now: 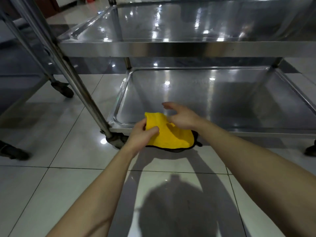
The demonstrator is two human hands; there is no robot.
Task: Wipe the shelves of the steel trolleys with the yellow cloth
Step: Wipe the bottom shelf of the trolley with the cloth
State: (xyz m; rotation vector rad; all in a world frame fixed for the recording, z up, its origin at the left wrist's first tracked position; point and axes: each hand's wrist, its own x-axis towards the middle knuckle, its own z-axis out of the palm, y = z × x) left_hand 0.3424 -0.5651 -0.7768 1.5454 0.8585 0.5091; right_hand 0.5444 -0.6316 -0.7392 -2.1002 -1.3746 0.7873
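Observation:
A yellow cloth (168, 135) with a dark hem hangs at the front left corner of the steel trolley's bottom shelf (222, 100). My left hand (142, 134) pinches the cloth's left edge between thumb and fingers. To its right, my right hand (179, 117) hovers over the cloth's upper right part with fingers spread and relaxed, the heel touching the fabric. The shelf above it (171, 47) is a shiny steel tray at the top of the view.
A slanted steel leg (82, 89) runs down to a caster (116, 140) by the cloth. A second trolley (20, 69) stands at the left with a black wheel (63, 89). Glossy floor tiles (68, 177) lie below.

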